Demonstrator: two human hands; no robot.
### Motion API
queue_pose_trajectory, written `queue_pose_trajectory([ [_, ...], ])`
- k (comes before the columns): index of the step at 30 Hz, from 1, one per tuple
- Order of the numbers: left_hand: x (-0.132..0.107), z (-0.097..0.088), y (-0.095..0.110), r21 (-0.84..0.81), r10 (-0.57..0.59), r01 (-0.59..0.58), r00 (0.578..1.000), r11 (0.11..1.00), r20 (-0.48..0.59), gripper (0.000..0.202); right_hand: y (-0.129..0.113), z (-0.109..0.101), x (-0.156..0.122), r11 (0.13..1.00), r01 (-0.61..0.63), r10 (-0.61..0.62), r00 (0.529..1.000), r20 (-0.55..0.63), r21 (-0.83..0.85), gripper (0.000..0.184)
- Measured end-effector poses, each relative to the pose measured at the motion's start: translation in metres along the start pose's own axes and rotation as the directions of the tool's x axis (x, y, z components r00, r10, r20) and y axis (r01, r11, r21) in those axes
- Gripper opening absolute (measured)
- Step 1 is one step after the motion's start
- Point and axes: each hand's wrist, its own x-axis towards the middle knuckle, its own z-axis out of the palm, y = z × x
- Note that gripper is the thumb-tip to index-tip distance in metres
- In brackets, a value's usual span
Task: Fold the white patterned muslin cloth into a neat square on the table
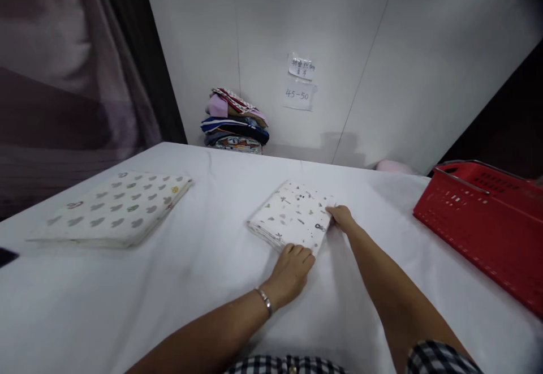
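Note:
A folded white cloth with a small scattered print (292, 213) lies on the white-covered table, its layers showing along the left edge. My left hand (292, 272), with a silver bracelet at the wrist, is closed over its near corner, thumb hidden. At the cloth's right corner, my right hand (340, 216) pinches the edge between thumb and fingers. Farther left rests a second folded white cloth with grey mushroom-like shapes (116, 207), apart from both hands.
A red plastic basket (479, 227) with a metal handle stands at the right. Against the back wall is a stack of folded fabrics (235, 122). Handwritten paper signs (299, 94) hang on the wall. A dark curtain (76, 68) borders the left side.

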Motion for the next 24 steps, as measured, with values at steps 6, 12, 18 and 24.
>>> queue_pose_trajectory([
  [6,-0.054,-0.039,-0.073,0.034,-0.12,0.122,0.991,0.992,-0.058,0.045,0.026,-0.01,-0.1,0.983,-0.142,0.115,0.97,0.212,0.115,0.024],
  [12,-0.058,-0.057,-0.071,0.007,-0.215,0.215,0.976,0.977,-0.036,0.033,0.028,-0.033,-0.143,0.932,0.354,-0.339,0.927,0.157,-0.077,0.02],
  [18,-0.036,-0.045,-0.057,0.043,-0.208,0.214,0.972,0.976,-0.105,0.023,0.032,-0.054,-0.097,0.392,0.791,-0.786,0.553,0.276,-0.47,0.028],
  [24,-0.032,-0.039,-0.064,0.111,-0.173,0.18,0.982,0.977,-0.076,0.016,0.038,-0.049,-0.083,0.293,0.828,-0.798,0.488,0.354,-0.478,0.027],
])
